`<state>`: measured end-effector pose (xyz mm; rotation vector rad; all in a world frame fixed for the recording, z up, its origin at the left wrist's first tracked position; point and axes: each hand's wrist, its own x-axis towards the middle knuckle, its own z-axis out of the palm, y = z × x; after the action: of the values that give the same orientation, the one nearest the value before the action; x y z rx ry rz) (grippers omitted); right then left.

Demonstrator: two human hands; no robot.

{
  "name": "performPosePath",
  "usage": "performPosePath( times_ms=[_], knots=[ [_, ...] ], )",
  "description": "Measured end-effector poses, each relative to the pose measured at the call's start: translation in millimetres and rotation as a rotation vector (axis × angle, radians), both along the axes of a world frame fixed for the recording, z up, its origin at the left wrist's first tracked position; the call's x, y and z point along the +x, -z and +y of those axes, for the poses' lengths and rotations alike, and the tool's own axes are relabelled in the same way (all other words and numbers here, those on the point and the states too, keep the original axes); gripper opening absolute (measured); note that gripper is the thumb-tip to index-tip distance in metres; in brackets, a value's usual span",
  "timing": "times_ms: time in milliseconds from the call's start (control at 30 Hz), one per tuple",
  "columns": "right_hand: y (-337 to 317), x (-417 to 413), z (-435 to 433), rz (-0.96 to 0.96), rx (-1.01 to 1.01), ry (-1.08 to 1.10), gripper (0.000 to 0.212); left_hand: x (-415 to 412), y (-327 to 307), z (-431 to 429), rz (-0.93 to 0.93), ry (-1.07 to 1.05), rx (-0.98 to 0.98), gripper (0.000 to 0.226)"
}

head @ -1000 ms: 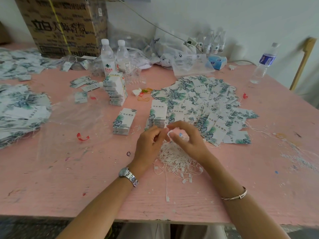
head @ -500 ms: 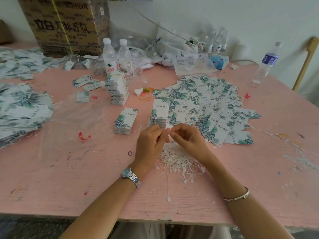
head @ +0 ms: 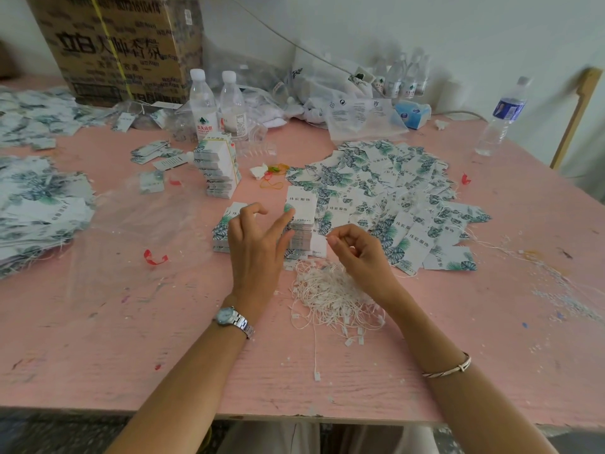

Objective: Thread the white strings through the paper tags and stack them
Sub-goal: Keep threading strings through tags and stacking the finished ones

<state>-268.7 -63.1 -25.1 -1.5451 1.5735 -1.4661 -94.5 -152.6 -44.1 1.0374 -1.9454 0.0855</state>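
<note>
My left hand (head: 258, 244) is released, fingers fanned and thumb crooked, holding nothing; its forefinger reaches up and right in the frame to touch the left edge of the tag stack (head: 302, 221) at centre frame. My right hand (head: 358, 249) is clenched small, thumb and forefinger nipped tip to tip on what I take to be a single string (head: 328, 239), though it is too fine to see clearly. Below that grip, towards the bottom of the frame, the heap of white strings (head: 330, 291) lies loose on the pink worktop (head: 131, 339).

The stack sits between my two hands, just up and left of the right grip and touching the left forefinger, so the left hand is the nearer and, I judge, the one to lift the top tag; the tags lie with their long axis running up the frame, slightly tilted, printed face up. I cannot tell from here which short end carries the hole; that decides which way I must turn the tag to meet the string.

A second, lower stack (head: 222, 232) lies partly behind my left hand; the spread of leaf-printed tags (head: 393, 188) with strings trailing from them fans out to the upper right, close beside the stack.
</note>
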Motion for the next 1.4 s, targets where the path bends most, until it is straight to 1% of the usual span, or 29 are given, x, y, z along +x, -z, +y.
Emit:
performPosePath(
  times_ms=[100, 233, 333, 400, 500, 567, 667, 800, 900, 1033, 1100, 1200, 1300, 1400],
  knots=[
    [0.1, 0.9, -0.7, 0.001, -0.001, -0.012, 0.015, 0.5, -0.1, -0.9, 0.007, 0.002, -0.029, 0.029],
    [0.5, 2.2, -1.2, 0.008, -0.007, -0.015, 0.013, 0.5, -0.5, -4.3, 0.035, -0.005, -0.096, 0.026],
    [0.8, 2.6, -1.8, -0.007, -0.017, 0.006, 0.009, 0.6, -0.1, -5.3, 0.048, -0.016, -0.181, 0.02],
    [1.0, 1.6, -2.8, -0.044, -0.023, 0.046, 0.006, 0.7, -1.2, -4.4, 0.079, -0.01, -0.27, 0.014],
    [0.8, -2.2, -4.4, -0.156, -0.024, 0.061, 0.007, 1.2, -5.8, -0.7, 0.125, 0.012, -0.43, 0.007],
    [-0.4, -5.3, -4.0, -0.228, -0.035, 0.051, 0.009, 0.4, -8.2, 3.2, 0.125, 0.034, -0.522, 0.005],
    [-3.5, -8.0, -2.8, -0.299, -0.083, 0.011, 0.01, -1.6, -8.5, 10.4, 0.105, 0.09, -0.6, 0.003],
    [-7.7, -9.1, -2.5, -0.379, -0.122, -0.037, 0.009, -1.8, -9.4, 12.5, 0.075, 0.134, -0.618, 0.004],
    [-8.4, -10.8, -1.6, -0.387, -0.122, -0.047, 0.011, -0.5, -9.7, 14.0, 0.045, 0.183, -0.643, 0.004],
    [-6.4, -14.8, -1.0, -0.356, -0.063, -0.034, 0.01, -1.5, -9.1, 18.8, 0.006, 0.26, -0.682, 0.02],
    [-6.0, -15.2, -0.8, -0.381, -0.002, -0.04, 0.005, -2.8, -9.1, 19.8, 0.002, 0.291, -0.691, 0.017],
    [-6.2, -14.5, -0.8, -0.43, 0.057, -0.083, 0.009, -3.7, -5.9, 21.1, -0.01, 0.344, -0.71, 0.004],
    [-8.1, -14.9, -0.6, -0.458, 0.081, -0.078, 0.004, -4.6, -2.6, 21.3, 0.003, 0.383, -0.715, 0.01],
    [-8.7, -16.9, -1.2, -0.469, 0.103, -0.069, 0.007, -5.7, 0.4, 21.2, 0.019, 0.411, -0.711, 0.01]
  ],
)
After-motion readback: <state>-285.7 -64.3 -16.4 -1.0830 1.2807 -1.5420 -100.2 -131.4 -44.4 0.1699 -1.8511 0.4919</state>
